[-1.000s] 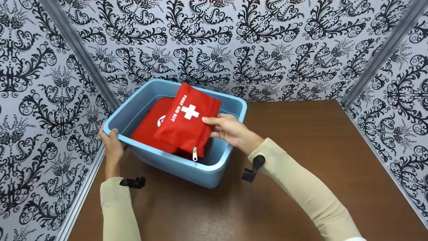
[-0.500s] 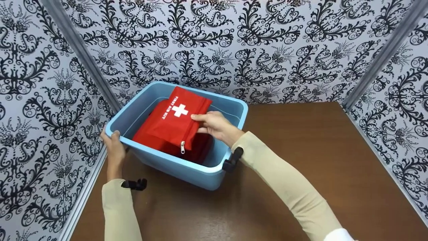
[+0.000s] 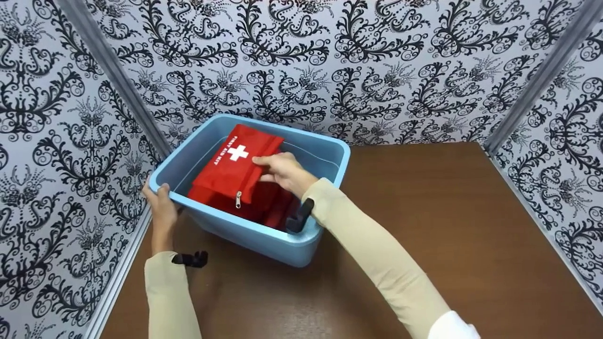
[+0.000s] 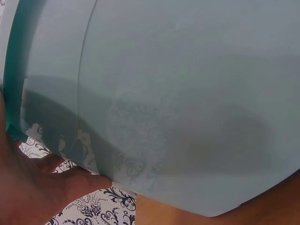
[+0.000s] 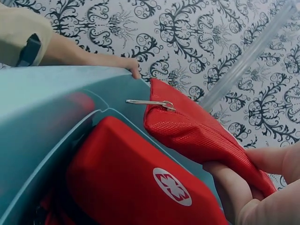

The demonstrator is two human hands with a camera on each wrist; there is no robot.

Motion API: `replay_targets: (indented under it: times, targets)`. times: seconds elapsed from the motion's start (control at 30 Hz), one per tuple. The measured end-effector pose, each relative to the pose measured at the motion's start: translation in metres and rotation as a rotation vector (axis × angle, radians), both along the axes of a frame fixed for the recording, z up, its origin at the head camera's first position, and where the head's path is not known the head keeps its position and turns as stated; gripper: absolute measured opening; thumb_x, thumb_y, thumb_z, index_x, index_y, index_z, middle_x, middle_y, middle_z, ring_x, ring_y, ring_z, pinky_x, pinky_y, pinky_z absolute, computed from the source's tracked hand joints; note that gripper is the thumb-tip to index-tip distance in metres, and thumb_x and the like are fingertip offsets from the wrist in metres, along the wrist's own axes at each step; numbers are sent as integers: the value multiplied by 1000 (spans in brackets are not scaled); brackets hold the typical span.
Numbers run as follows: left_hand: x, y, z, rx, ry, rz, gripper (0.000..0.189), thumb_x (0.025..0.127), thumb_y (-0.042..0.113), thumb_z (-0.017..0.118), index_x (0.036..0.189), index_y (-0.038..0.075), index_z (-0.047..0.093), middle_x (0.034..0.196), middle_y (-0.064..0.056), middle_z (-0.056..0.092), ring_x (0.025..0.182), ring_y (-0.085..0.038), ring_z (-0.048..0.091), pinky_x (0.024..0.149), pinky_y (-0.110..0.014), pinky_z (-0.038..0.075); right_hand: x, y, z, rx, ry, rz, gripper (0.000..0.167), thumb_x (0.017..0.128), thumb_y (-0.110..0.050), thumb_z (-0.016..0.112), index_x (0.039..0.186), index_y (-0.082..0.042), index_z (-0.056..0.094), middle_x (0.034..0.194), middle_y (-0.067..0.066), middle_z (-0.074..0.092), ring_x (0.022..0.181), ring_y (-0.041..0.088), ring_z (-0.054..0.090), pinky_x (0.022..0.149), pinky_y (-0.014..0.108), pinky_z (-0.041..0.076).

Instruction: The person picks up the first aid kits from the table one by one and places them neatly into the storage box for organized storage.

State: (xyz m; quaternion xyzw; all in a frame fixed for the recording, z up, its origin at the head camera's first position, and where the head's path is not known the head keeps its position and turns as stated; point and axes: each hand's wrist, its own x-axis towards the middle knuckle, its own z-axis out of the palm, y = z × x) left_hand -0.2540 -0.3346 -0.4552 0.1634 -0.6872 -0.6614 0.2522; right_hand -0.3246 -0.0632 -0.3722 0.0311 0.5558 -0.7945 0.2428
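Observation:
A red zip pouch [image 3: 226,172] marked "FIRST AID KIT" with a white cross is pinched along its right side between the thumb and fingers of my right hand [image 3: 284,173]. It is tilted over the blue plastic bin [image 3: 254,249], and its metal zipper pull [image 5: 150,102] hangs near the front corner. Below it inside the bin lies a red case [image 5: 126,173] with a round white emblem, apart from the pouch in the right wrist view. My left hand [image 3: 161,207] grips the bin's left front corner, thumb over the rim; in the left wrist view its fingers [image 4: 70,185] lie against the bin's outside.
The bin stands angled on a brown wooden table [image 3: 447,226]. Patterned wall panels [image 3: 377,70] rise behind and at both sides, joined by grey metal posts [image 3: 113,75]. The left panel is close to the left hand.
My right hand has carried the pouch leftward and lower, over the red case in the bin. My left hand stays on the rim.

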Motion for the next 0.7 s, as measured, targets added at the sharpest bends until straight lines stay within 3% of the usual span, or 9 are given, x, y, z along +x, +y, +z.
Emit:
replay_targets:
  times: [0.33,0.53,0.7]
  targets:
    - [0,4,-2,-7,-10,25,61,101,17,29,158,6,11,165,-21,18,146,-31,27,126,-32,18,-8,-17,-7,37,-1,-68,40,92,-1,67,129,10,56,130,27,64,115,36,67,91,44,58]
    - [1,5,0,-11,-17,22,62,101,21,29,158,7,11,165,-21,18,147,-30,24,126,-31,16,-9,-23,-12,89,3,-62,38,91,-1,67,128,7,58,128,25,66,103,31,71,85,42,61]
    - [2,4,1,-20,-17,22,63,100,22,30,157,4,11,165,-22,16,149,-29,21,126,-31,13,-8,-25,-16,160,-12,-21,44,90,1,68,131,6,54,131,24,64,112,34,69,89,45,59]
